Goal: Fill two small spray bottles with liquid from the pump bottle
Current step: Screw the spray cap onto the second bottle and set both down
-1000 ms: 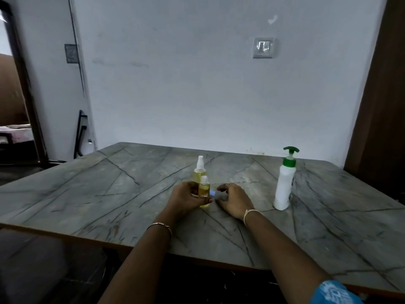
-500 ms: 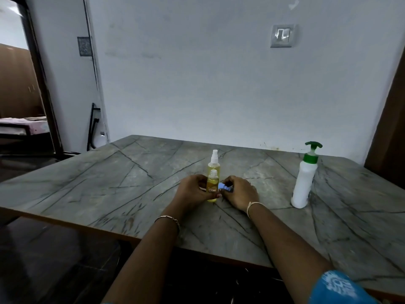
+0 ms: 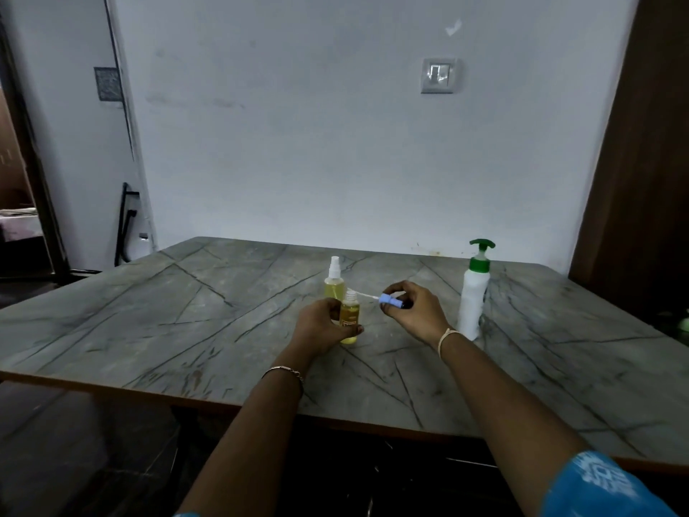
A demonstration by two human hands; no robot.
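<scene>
Head: right hand (image 3: 417, 314) fingers (image 3: 397, 289) around spray cap (image 3: 390, 302)

Table top (image 3: 149, 330): grey-green marble pattern, dark branching veins, orange-brown near edge.
Pump bottle (image 3: 472, 292), right: white body, green collar and pump head.
Near spray bottle (image 3: 349, 315): amber-yellow, darker label.
Far spray bottle (image 3: 333, 283): pale yellow, white sprayer.
Spray cap (image 3: 389, 301): light blue, white tube.
Wall (image 3: 298, 143): pale grey-white.
Panel (image 3: 641, 181), far right: dark brown.
Sleeve (image 3: 596, 486), near right: blue, white print.
</scene>
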